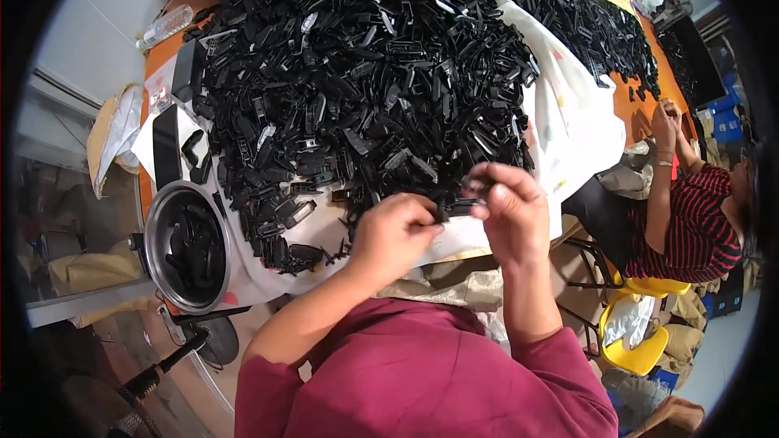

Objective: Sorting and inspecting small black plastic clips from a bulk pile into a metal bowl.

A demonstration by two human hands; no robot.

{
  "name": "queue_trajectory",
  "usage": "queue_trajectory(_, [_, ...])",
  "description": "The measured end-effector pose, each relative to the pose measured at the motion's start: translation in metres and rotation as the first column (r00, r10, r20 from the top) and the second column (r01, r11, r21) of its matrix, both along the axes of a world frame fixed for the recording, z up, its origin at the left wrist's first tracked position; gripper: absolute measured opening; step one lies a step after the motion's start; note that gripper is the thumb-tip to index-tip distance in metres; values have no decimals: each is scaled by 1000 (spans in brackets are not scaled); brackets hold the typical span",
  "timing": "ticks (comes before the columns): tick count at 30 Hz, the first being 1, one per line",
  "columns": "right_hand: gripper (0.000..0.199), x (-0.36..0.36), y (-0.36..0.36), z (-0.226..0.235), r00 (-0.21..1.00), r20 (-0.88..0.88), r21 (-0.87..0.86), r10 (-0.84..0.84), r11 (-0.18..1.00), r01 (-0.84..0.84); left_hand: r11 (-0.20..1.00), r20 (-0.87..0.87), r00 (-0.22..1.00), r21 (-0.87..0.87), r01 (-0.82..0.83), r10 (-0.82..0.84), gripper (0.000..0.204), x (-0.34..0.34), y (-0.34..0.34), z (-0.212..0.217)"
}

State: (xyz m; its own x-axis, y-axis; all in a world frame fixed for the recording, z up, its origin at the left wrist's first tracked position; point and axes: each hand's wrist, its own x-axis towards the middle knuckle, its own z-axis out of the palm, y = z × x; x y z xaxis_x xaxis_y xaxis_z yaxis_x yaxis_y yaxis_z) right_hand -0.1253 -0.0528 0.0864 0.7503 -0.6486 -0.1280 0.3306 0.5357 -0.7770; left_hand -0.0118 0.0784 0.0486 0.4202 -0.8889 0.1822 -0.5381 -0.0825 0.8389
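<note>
My left hand (pixel 391 235) is closed, with its thumb and fingers pinching a small black plastic part (pixel 441 215). To its right my right hand (pixel 514 209) is raised, slightly blurred, its fingertips pressed together; whatever sits between them is too small and smeared to name. Both hands are above the near edge of the table, apart from each other. Beyond them spreads a large heap of black plastic parts (pixel 357 89), some with shiny faces. Several loose pieces lie on the white cloth (pixel 324 231) just left of my left hand.
A round metal bowl (pixel 154 268) with black parts stands at the table's left edge. Behind it are a dark flat panel (pixel 166 146) and a clear plastic bottle (pixel 166 26). On the right a person in a striped shirt (pixel 690 219) sits near yellow chairs (pixel 637 357) and another black heap (pixel 584 24).
</note>
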Motion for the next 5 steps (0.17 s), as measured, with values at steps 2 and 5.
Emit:
queue_trajectory(2, [27,1,16,-2,1000,12,-134,12,991,-11,980,-620,782,-111,-165,62,20,10,9,-2])
queue_trajectory(5, [34,3,23,-13,994,-107,-726,-10,684,-71,943,-723,690,-252,-216,-35,16,8,18,7])
